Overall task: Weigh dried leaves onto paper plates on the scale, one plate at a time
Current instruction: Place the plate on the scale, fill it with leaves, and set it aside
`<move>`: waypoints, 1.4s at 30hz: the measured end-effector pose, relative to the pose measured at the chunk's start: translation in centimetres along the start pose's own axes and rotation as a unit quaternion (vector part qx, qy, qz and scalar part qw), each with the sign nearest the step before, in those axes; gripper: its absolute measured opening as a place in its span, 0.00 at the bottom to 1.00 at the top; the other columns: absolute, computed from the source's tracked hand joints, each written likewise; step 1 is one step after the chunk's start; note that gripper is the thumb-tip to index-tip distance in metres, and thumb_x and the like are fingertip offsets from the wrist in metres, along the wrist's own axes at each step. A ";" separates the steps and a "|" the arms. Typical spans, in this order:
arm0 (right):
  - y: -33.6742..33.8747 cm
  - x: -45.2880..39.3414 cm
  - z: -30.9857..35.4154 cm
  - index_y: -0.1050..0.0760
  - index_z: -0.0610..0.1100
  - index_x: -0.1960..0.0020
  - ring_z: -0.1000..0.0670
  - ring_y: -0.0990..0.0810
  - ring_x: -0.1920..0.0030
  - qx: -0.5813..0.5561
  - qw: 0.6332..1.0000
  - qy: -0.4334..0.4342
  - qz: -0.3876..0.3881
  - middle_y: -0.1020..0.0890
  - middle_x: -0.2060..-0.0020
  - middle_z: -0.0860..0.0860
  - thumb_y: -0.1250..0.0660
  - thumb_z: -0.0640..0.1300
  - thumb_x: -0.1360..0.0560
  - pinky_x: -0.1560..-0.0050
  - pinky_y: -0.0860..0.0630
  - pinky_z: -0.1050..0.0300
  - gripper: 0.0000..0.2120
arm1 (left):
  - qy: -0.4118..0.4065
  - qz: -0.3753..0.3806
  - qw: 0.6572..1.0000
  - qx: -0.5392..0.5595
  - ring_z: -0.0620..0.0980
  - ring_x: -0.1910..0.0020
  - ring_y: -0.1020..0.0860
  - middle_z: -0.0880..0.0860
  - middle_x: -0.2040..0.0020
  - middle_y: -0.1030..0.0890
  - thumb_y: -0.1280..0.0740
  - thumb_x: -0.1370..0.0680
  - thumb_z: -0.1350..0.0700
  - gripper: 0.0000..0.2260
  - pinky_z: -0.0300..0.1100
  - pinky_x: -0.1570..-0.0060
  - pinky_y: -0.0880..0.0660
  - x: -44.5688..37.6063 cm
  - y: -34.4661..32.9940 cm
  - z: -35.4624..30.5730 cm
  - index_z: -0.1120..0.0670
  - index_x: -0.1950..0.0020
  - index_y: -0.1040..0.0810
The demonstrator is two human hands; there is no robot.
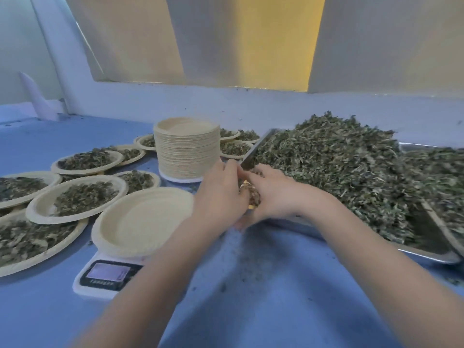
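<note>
An empty paper plate [143,222] sits on the white scale [105,276], whose display faces me at the front left. A big heap of dried leaves [334,172] fills the metal tray [426,254] on the right. My left hand [221,194] and my right hand [273,194] are cupped together at the tray's near left corner, holding a clump of dried leaves [251,194] between them. Fine crumbs fall from the hands onto the blue table.
A tall stack of empty paper plates [187,149] stands behind the hands. Several plates filled with leaves [77,197] crowd the left side and lie behind the stack. Leaf dust [248,257] is scattered on the table below the hands. A wall runs along the back.
</note>
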State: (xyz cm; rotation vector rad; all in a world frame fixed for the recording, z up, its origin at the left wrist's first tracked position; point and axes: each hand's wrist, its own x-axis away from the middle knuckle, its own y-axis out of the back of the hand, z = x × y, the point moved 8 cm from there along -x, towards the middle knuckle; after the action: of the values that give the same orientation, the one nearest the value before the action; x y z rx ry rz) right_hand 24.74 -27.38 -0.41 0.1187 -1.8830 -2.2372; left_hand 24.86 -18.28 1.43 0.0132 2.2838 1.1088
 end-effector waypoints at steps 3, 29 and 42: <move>0.2 -0.6 -5.1 0.43 0.53 0.24 0.46 0.29 0.34 -0.033 0.999 -0.029 0.009 0.32 0.29 0.46 0.30 0.64 0.34 0.38 0.30 0.55 0.44 | 0.022 0.132 0.988 -0.084 0.61 0.39 0.32 0.61 0.40 0.30 0.38 0.25 0.60 0.16 0.51 0.40 0.33 -2.0 -5.2 -0.9 0.58 0.37 0.29; -3.0 -7.9 -8.8 0.28 0.48 0.57 0.59 0.22 0.75 -0.129 0.990 0.007 0.053 0.21 0.62 0.52 0.24 0.40 0.34 0.73 0.27 0.66 0.13 | 0.123 0.293 0.946 -0.059 0.58 0.46 0.23 0.59 0.43 0.22 0.33 0.29 0.65 0.22 0.46 0.53 0.25 -6.1 -12.2 1.8 0.59 0.35 0.30; 4.4 -4.7 -1.8 0.23 0.47 0.51 0.58 0.18 0.68 -0.180 0.980 0.056 -0.058 0.18 0.59 0.53 0.25 0.41 0.33 0.67 0.23 0.67 0.13 | 0.073 0.210 0.973 -0.071 0.53 0.50 0.26 0.57 0.42 0.23 0.33 0.26 0.62 0.21 0.42 0.56 0.30 -6.1 -2.0 0.5 0.57 0.34 0.31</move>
State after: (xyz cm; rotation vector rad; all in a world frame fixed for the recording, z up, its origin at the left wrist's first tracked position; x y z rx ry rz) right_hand 30.20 -28.75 3.19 0.2944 -1.4231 -2.5486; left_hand 30.62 -20.78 2.77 0.3861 2.3885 1.5287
